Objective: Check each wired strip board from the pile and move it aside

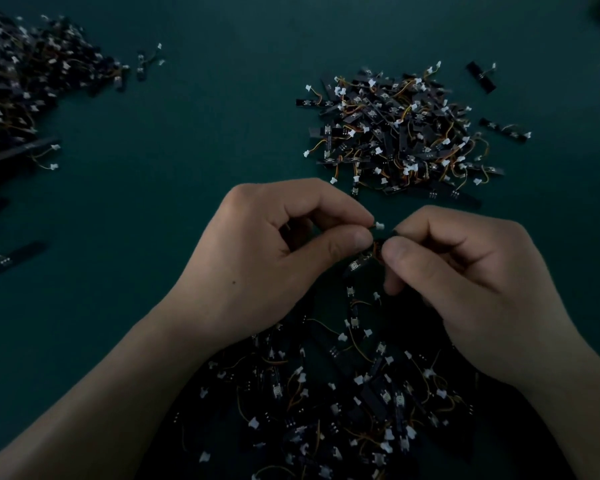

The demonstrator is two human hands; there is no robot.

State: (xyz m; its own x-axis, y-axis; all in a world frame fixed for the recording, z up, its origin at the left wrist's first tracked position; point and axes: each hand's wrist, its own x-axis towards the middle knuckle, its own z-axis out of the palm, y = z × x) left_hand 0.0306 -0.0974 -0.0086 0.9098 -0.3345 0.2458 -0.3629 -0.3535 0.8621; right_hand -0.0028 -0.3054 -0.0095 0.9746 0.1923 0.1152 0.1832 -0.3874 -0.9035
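Note:
Between my two hands hangs one black wired strip board [357, 264] with a small white connector [379, 225] at its top. My left hand [274, 258] pinches it between thumb and forefinger near the connector. My right hand [465, 271] pinches the same board from the right with thumb and forefinger. Below my hands, close to me, lies a dark pile of strip boards [343, 403] with orange wires and white connectors. Most of the held board is hidden by my fingers.
A second heap of strip boards [402, 133] lies beyond my right hand on the dark green table [194, 140]. A larger dark heap [25, 84] fills the far left. Loose single boards [482, 77] lie scattered around the heaps.

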